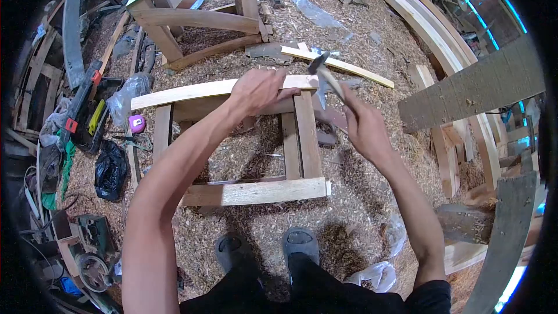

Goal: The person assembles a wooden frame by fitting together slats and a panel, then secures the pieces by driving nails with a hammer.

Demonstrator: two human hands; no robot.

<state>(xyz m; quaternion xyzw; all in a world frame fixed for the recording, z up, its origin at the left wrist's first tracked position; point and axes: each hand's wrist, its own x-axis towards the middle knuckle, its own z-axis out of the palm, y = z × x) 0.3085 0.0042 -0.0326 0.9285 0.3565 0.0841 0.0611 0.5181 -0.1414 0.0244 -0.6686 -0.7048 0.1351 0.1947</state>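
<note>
A pale board (197, 91) forms the far top edge of a low wooden frame (250, 192) in front of my feet. My left hand (260, 90) is closed over this board right of its middle, fingers curled round the far side. My right hand (366, 128) grips a hammer (333, 84) by its wooden handle. The dark hammer head is right above the board's right end, where an upright slat (307, 134) meets it. Whether the head touches the wood I cannot tell.
A second wooden frame (200, 18) stands at the far left. A loose pale strip (343, 67) lies on the shavings behind the hammer. To the left are a pink tape measure (137, 123), a black plastic bag (110, 170) and an open toolbox (96, 117). Planks (476, 87) jut in from the right.
</note>
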